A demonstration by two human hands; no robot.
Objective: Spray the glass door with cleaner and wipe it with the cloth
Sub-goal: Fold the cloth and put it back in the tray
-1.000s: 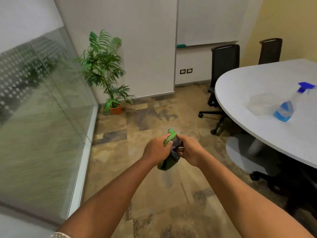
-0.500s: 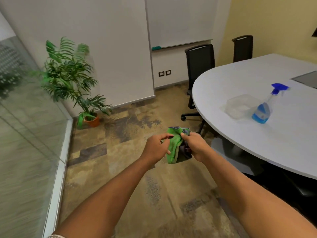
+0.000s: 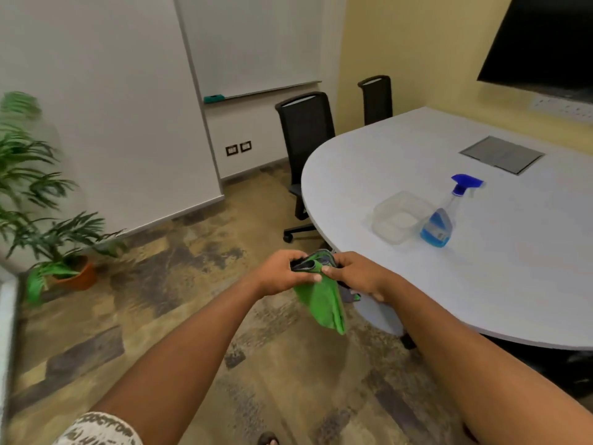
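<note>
Both hands hold a green cloth (image 3: pixel 324 300) with a grey edge in front of me, above the floor. My left hand (image 3: pixel 282 274) pinches its top edge from the left, and my right hand (image 3: pixel 356 274) grips it from the right. The cloth hangs down below them. A spray bottle (image 3: pixel 441 220) with blue liquid and a blue trigger head stands upright on the white table (image 3: pixel 513 284), to the right of my hands. Only a sliver of the glass door's frame (image 3: pixel 6 332) shows at the far left edge.
A clear plastic container (image 3: pixel 398 216) sits beside the bottle. Two black office chairs (image 3: pixel 305 149) stand at the table's far side. A potted plant (image 3: pixel 48 226) stands at the left by the white wall. A dark screen (image 3: pixel 545 43) hangs at the upper right.
My view has swung right, so the glass door has slid almost out of sight and more of the table shows. The cloth has unfolded and now hangs lower from both hands.
</note>
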